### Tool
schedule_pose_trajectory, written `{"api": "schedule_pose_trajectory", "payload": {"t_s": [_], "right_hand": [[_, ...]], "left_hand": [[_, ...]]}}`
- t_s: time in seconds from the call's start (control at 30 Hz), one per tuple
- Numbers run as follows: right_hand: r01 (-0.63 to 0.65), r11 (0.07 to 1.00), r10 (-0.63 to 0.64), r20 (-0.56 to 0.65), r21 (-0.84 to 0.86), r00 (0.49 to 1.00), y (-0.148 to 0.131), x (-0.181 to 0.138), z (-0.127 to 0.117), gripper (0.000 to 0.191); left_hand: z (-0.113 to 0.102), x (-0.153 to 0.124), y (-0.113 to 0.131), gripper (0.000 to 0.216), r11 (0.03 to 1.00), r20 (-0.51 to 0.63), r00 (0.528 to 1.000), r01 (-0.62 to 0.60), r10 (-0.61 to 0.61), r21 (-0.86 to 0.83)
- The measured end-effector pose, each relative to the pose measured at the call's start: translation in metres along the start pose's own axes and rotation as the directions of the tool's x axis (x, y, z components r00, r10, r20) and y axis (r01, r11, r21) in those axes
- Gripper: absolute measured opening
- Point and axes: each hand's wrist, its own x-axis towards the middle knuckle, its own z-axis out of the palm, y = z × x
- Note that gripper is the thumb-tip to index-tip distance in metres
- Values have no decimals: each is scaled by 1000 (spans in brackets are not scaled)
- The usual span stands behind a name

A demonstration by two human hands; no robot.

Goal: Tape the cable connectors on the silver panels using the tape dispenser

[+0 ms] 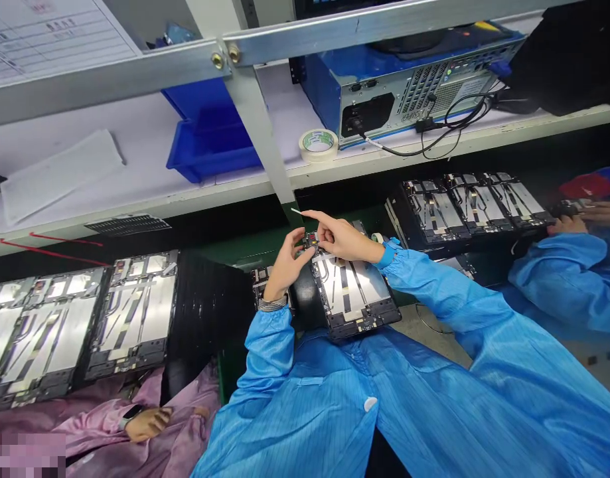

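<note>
An opened tablet housing [352, 289] lies tilted near my lap, its silver inner plate and dark flex cables facing up. At its upper left corner, my left hand [286, 261] curls its thumb and fingers around a small dark component [311, 240] with a reddish patch. My right hand [343, 239] meets the same corner from the right, its thumb and lower fingers bent together. Its index finger points left, with a small white strip [296, 211] at the tip. What the bent fingers pinch is hidden.
Stacked open tablet housings [135, 305] stand left, and more [476, 202] right. Above runs a shelf with a blue bin [210, 153], tape roll [318, 145] and computer case [384, 93]. Co-workers sit on both sides: a pink sleeve [103, 415] left, a blue sleeve [558, 265] right.
</note>
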Motion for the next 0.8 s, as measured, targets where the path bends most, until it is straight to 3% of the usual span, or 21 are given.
{"api": "schedule_pose_trajectory", "payload": {"t_s": [0.2,0.33,0.43,0.6,0.7,0.8], "right_hand": [[-20,995,25,47,-96,999,1,2,-1,99],[63,989,-61,15,-131,998,2,5,-2,99],[98,988,-90,64,-120,994,7,7,0,96],[2,996,5,78,-90,997,15,6,-1,94],[-41,999,41,-8,-17,999,5,-1,-4,87],[-79,957,120,-133,280,984,-17,-20,-3,72]], "left_hand": [[17,-1,-9,57,999,-36,999,27,-28,-46],[20,0,-6,57,988,-25,998,60,-65,-142],[22,0,-3,55,984,-23,997,68,-73,-165],[27,3,-2,55,986,-25,991,131,-135,-102],[29,4,-4,54,987,-47,990,127,-132,-97],[30,3,-5,53,985,-48,992,113,-120,-129]]}}
